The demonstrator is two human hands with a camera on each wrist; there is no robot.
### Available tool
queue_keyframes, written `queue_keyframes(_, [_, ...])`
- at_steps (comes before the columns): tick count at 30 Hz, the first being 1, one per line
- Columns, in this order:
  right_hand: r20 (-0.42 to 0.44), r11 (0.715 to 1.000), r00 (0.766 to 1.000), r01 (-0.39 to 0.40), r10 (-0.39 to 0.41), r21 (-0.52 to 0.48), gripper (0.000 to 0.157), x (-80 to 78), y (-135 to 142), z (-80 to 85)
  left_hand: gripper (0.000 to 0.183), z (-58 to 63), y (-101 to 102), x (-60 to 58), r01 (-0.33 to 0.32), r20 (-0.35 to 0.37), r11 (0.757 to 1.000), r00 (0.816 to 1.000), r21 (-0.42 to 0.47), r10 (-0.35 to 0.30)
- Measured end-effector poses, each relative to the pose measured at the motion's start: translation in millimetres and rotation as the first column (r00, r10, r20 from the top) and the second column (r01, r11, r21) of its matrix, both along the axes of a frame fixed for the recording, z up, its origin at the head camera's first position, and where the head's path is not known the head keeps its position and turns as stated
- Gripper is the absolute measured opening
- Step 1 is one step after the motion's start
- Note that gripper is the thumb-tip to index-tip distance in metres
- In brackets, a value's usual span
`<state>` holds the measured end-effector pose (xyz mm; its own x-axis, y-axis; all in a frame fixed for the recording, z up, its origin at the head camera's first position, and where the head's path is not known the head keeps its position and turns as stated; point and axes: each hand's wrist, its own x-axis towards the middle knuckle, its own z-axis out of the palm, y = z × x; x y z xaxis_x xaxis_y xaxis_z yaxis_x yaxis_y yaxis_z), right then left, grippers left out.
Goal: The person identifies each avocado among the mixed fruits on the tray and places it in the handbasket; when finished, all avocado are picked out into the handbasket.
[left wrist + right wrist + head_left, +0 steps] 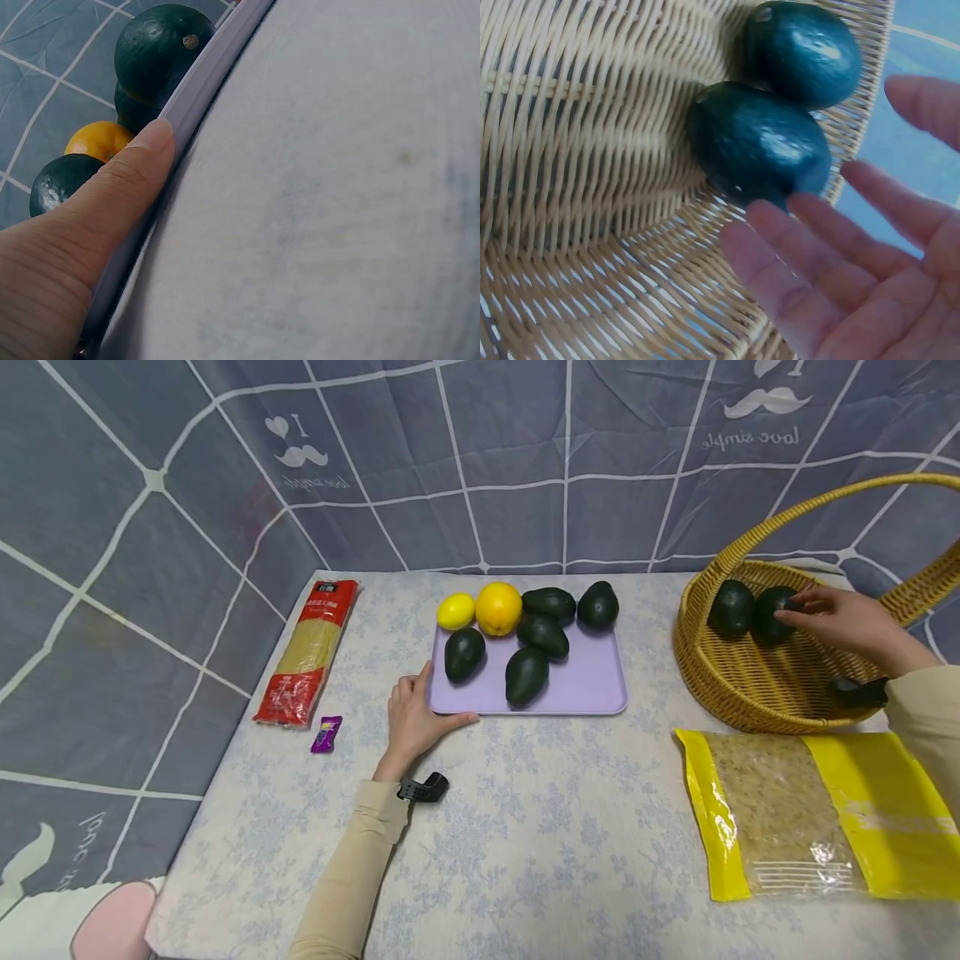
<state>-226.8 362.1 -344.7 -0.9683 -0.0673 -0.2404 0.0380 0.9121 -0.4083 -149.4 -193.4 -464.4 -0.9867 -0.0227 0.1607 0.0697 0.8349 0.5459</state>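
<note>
While my left grip [414, 717] lies spread against the near-left corner of a rectangular lilac tray [588, 672], a dark-green, oval avocado [767, 620] inside the golden wicker basket [697, 681] sits right at my right grip [847, 620], also spread.

The left sleeve [348, 872] and right sleeve [930, 718] are long, plain khaki-beige cloth with soft creases. A black wristband [424, 788] with small holes and a curved projection sits at the left wrist; a blackish piece [857, 693] juts out by the right.
</note>
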Motion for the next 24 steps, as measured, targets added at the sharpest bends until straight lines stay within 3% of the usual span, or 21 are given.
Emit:
queue_keyframes(6, [-0.127, 0.999, 0.991, -0.05, 0.047, -0.018, 0.064, 13.8, -7, -0.1, 0.118, 1.9, 1, 1.2, 0.002, -0.002, 1.0, 1.0, 0.021, -0.002])
queue_keyframes(12, [-0.31, 0.995, 0.949, -0.07, 0.046, -0.066, 0.047, 39.8, -24, 5.3, 0.118, 2.5, 2, 1.6, 0.007, -0.002, 1.0, 1.0, 0.02, -0.007])
queue_keyframes(19, [-0.504, 0.984, 0.863, -0.122, 0.039, -0.132, 0.032, 71.1, -46, 17.5, 0.117, 3.0, 2, 1.9, 0.002, -0.013, 1.0, 1.0, 0.016, -0.002])
queue_keyframes(24, [-0.652, 0.963, 0.755, -0.224, 0.073, -0.151, 0.023, 86.2, -69, 22.5, 0.117, 2.6, 3, 1.6, 0.006, -0.018, 1.0, 1.0, 0.001, -0.006])
